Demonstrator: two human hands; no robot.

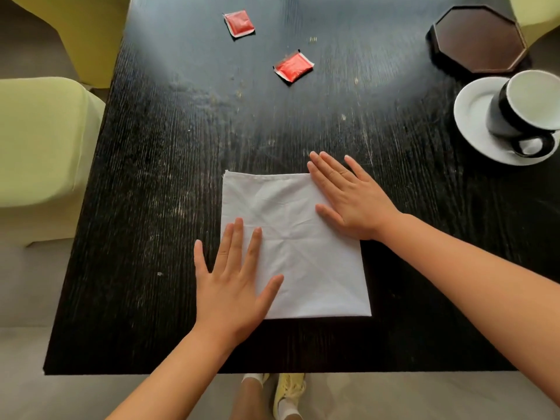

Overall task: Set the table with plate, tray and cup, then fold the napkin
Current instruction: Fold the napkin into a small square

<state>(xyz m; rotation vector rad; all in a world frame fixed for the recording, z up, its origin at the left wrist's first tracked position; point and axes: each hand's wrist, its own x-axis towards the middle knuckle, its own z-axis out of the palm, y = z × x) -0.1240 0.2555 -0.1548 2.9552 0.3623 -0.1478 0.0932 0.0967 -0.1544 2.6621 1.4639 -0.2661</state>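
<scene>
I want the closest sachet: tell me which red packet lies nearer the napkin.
The lower red packet, toward table centre; the other packet lies farther from the napkin.

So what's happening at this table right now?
A person is folding a white napkin on a dark wooden table. Both hands lie flat and open on it: the left hand presses its near left side, the right hand its far right edge. Off to the right, a black-and-white cup stands on a white plate, with a dark octagonal tray just beyond. Two red packets lie farther back.
</scene>
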